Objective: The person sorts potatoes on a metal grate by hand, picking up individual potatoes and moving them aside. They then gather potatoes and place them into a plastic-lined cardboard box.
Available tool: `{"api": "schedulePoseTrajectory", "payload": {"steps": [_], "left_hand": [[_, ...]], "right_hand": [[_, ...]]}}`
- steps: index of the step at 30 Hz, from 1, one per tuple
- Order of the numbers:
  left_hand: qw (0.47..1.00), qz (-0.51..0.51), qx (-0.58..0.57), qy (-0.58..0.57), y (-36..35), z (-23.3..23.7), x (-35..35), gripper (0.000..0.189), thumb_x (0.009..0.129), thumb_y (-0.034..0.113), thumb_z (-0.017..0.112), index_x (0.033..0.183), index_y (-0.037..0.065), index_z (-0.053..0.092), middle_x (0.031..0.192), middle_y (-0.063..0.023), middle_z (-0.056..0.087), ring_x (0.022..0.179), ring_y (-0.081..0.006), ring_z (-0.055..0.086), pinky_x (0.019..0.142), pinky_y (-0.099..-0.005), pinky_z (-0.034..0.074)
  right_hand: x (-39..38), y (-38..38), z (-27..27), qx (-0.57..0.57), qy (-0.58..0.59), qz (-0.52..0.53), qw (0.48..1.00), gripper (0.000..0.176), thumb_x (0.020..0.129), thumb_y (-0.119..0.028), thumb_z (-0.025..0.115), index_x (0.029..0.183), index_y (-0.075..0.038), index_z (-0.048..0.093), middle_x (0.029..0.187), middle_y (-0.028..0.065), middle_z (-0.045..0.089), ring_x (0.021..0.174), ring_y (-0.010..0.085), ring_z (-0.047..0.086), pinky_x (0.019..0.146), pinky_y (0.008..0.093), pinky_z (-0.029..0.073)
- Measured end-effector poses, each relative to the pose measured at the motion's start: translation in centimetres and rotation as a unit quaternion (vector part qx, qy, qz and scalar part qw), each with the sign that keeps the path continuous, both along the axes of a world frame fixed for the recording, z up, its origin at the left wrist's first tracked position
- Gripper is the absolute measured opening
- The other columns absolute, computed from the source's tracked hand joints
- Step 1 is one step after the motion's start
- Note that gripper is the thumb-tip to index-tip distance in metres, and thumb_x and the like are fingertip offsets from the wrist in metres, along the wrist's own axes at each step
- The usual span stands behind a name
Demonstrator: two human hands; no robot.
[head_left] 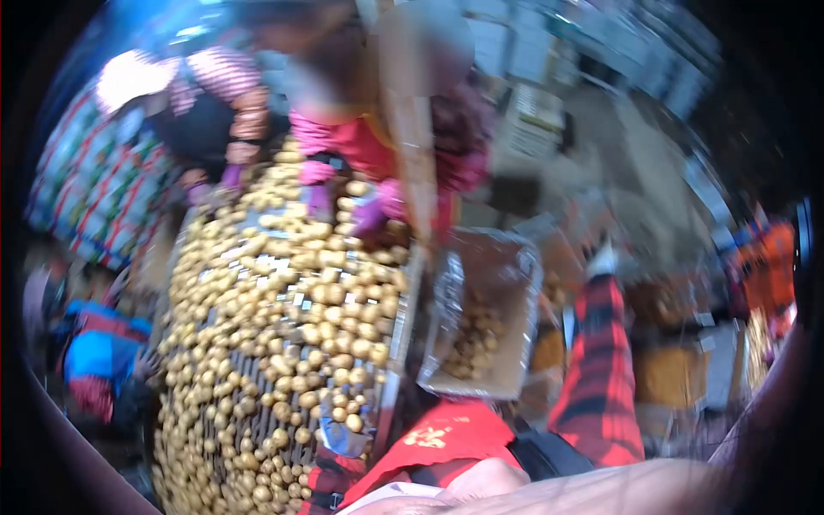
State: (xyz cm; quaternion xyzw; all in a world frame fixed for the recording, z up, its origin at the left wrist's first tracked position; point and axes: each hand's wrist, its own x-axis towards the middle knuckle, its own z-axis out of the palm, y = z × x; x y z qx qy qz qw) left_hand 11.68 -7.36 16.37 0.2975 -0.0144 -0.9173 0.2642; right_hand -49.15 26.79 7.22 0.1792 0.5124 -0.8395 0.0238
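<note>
Many yellow potatoes [283, 283] lie over a slatted belt [257, 373] at the left. My left hand [343, 439], in a pale blue-white covering, is low over the belt's right side beside the potatoes; its fingers are too blurred to make out. A red-and-black checked sleeve stretches forward on the right to my right hand [603, 260], a smeared pale shape beyond the cartons. Whether it holds anything cannot be seen. Between my arms stands an open carton [506, 365] lined with clear plastic, with potatoes inside.
Two people in purple gloves reach over the belt's far end, one in a pink-and-red top [369, 146]. Another person in blue [94, 348] is at the left. An upright post [418, 163] rises by the belt. More cartons [669, 376] stand at the right.
</note>
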Motion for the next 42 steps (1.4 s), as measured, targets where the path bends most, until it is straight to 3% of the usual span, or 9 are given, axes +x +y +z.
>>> {"api": "schedulePoseTrajectory", "payload": {"steps": [5,10,18,22,24,32,34,35,42], "left_hand": [[0.994,0.080,0.076,0.013,-1.2,1.5,-1.6,0.047,0.102,0.038,0.054,0.142,0.014,0.052,0.141,-0.0087,0.055,0.128,-0.0283,0.053,0.094,-0.0480,0.056],[0.981,0.096,-0.103,-0.132,-2.6,1.7,-3.0,0.041,0.101,0.043,0.056,0.128,0.013,0.062,0.130,-0.0105,0.065,0.120,-0.0263,0.061,0.097,-0.0372,0.054],[0.335,-0.014,-0.801,-0.497,-4.3,-1.7,-2.0,0.030,0.096,0.025,0.061,0.123,0.010,0.065,0.135,-0.0161,0.059,0.130,-0.0365,0.053,0.113,-0.0571,0.034],[0.397,-0.005,-0.790,-0.467,-4.2,-1.1,-2.8,0.038,0.099,0.032,0.058,0.129,0.010,0.060,0.132,-0.0134,0.060,0.125,-0.0312,0.055,0.112,-0.0517,0.036],[0.844,0.006,-0.462,-0.273,-4.4,-0.1,-4.5,0.041,0.103,0.035,0.053,0.136,0.011,0.057,0.130,-0.0087,0.060,0.111,-0.0195,0.059,0.100,-0.0390,0.047],[0.887,-0.044,-0.390,-0.245,-3.0,-2.3,-5.9,0.046,0.107,0.026,0.048,0.147,0.003,0.047,0.143,-0.0132,0.055,0.134,-0.0257,0.050,0.115,-0.0400,0.038],[0.378,-0.141,-0.820,-0.407,0.0,0.7,-6.7,0.045,0.096,0.023,0.067,0.131,-0.003,0.056,0.138,-0.0210,0.055,0.127,-0.0351,0.054,0.111,-0.0452,0.040],[0.598,-0.230,-0.670,-0.376,-0.7,-6.6,-5.7,0.041,0.098,0.015,0.060,0.136,0.001,0.055,0.135,-0.0173,0.060,0.126,-0.0318,0.057,0.111,-0.0414,0.042],[0.249,-0.370,-0.831,-0.331,0.9,-7.9,-6.7,0.075,0.081,0.032,0.070,0.146,0.007,0.044,0.147,-0.0254,0.044,0.140,-0.0483,0.032,0.119,-0.0588,0.022]], "right_hand": [[20.0,-16.3,5.8,0.261,0.360,0.472,0.762,0.036,0.098,-0.030,0.063,0.126,-0.008,0.057,0.109,0.0103,0.067,0.101,0.0277,0.067,0.085,0.0437,0.056],[39.6,-28.7,1.6,-0.423,-0.225,0.628,0.613,0.041,0.101,-0.032,0.060,0.140,-0.020,0.055,0.133,0.0123,0.061,0.119,0.0332,0.058,0.108,0.0539,0.044],[48.6,-35.0,5.3,-0.560,-0.424,0.577,0.418,0.041,0.097,-0.041,0.065,0.125,-0.011,0.065,0.121,0.0084,0.071,0.115,0.0270,0.064,0.108,0.0491,0.046],[46.8,-33.5,4.0,-0.479,-0.423,0.581,0.505,0.047,0.101,-0.037,0.056,0.141,-0.011,0.054,0.141,0.0094,0.059,0.131,0.0285,0.055,0.115,0.0531,0.038],[46.0,-32.7,2.8,-0.474,-0.342,0.577,0.571,0.042,0.101,-0.038,0.057,0.138,-0.018,0.058,0.132,0.0100,0.064,0.123,0.0290,0.061,0.107,0.0564,0.046],[37.3,-27.2,3.1,-0.468,-0.334,0.415,0.705,0.034,0.101,-0.039,0.059,0.124,-0.015,0.068,0.102,0.0078,0.068,0.120,0.0366,0.061,0.093,0.0554,0.052],[33.3,-24.2,3.6,-0.459,-0.293,0.378,0.749,0.034,0.101,-0.038,0.059,0.124,-0.014,0.067,0.109,0.0097,0.069,0.118,0.0358,0.061,0.095,0.0546,0.051],[31.1,-22.2,3.5,-0.457,-0.278,0.359,0.765,0.034,0.100,-0.037,0.060,0.124,-0.015,0.067,0.113,0.0106,0.069,0.118,0.0356,0.061,0.096,0.0535,0.051],[13.0,-5.7,-2.0,-0.322,-0.022,0.137,0.936,0.011,0.097,-0.020,0.059,0.099,-0.010,0.060,0.084,0.0025,0.060,0.073,0.0180,0.058,0.067,0.0366,0.054]]}}
